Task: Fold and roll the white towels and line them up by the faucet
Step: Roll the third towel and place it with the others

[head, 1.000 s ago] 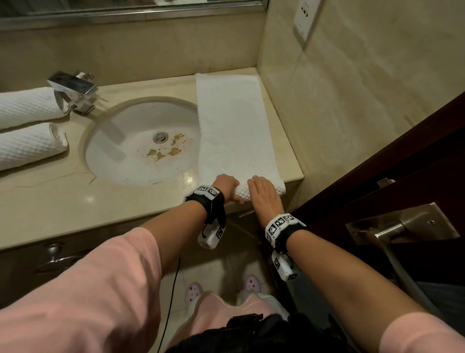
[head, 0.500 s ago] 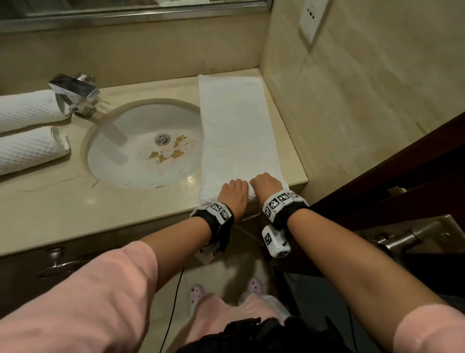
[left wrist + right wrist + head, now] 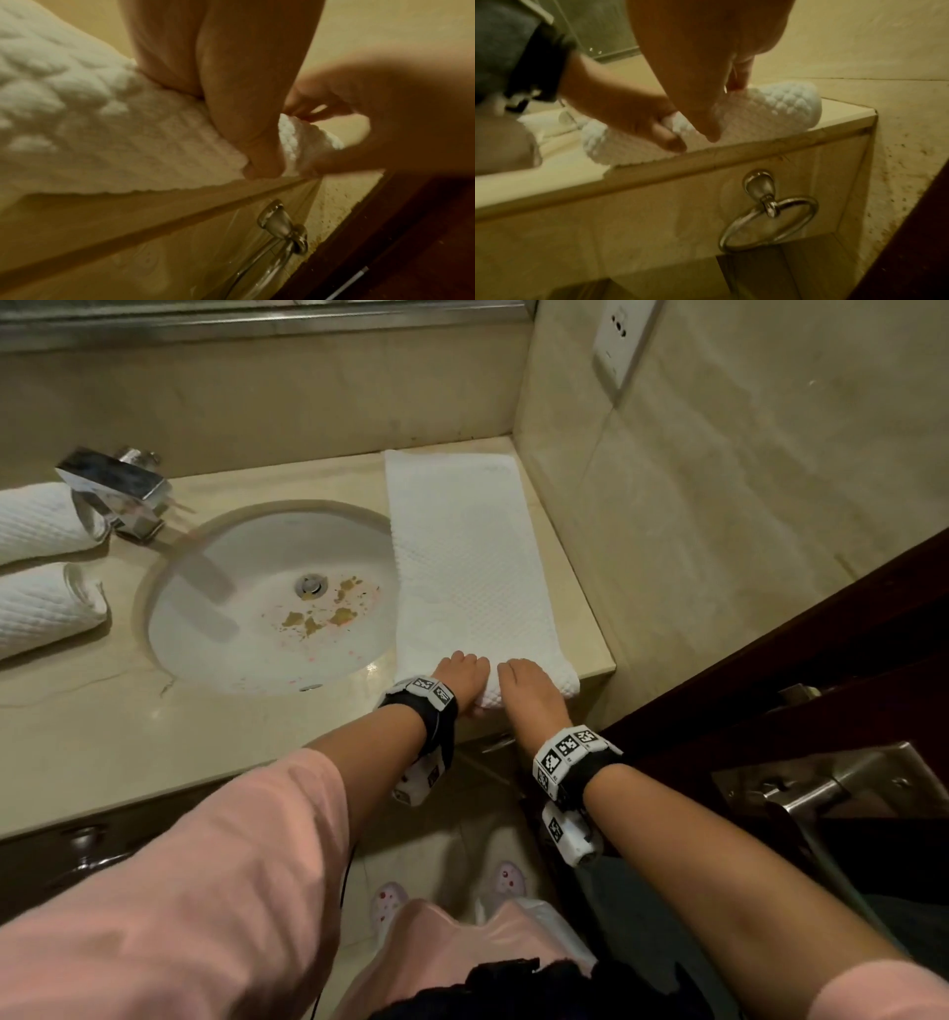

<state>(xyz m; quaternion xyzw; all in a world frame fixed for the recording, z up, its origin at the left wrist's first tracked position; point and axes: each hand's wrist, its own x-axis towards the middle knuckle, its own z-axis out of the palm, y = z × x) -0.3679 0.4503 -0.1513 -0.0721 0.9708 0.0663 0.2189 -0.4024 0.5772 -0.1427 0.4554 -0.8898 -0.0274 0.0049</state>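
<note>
Since a second earlier both hands, left hand (image 3: 460, 674) and right hand (image 3: 529, 686), had curled the towel (image 3: 472, 567) at the desk (image 3: 77, 742) edge into a small roll, pinching the soft, light cloth, best held near both ends.
</note>
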